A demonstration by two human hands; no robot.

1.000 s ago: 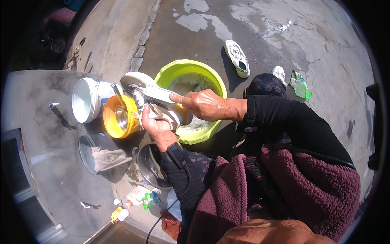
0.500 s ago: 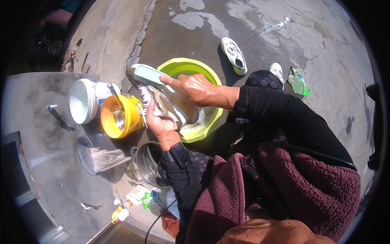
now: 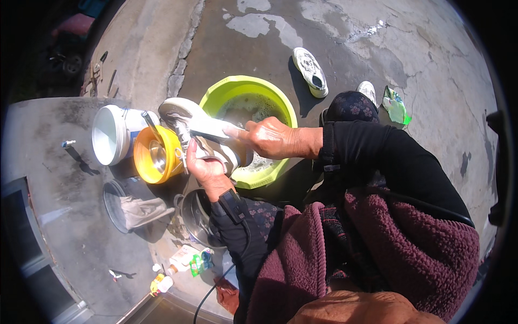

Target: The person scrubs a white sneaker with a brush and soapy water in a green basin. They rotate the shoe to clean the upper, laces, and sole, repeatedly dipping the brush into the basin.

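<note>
My left hand (image 3: 206, 171) is closed around the opening of a beige-and-white sneaker (image 3: 181, 110) with loose laces. The sneaker is tilted, its toe pointing up and left, over the left rim of a yellow-green basin (image 3: 288, 102) of sudsy water. In my right hand (image 3: 268, 138) is a scrub brush (image 3: 209, 126) with a pale, flat back, lying across the sneaker's upper near the laces. Its bristles are hidden from view. My fingers wrap the brush's handle end.
A white bucket (image 3: 108, 135) and a yellow bucket (image 3: 141, 162) with a metal ladle stand left. Nearer are a metal pot (image 3: 197, 216) and a grey basin (image 3: 110, 205) holding cloth. White sneakers (image 3: 309, 70) and a green packet (image 3: 396, 105) lie right; bottles (image 3: 164, 283) lie lower left.
The sneaker has turned and shifted left and slightly down, uncovering more suds. The brush has swung flatter and moved down along the upper, with my right hand lower and further right.
</note>
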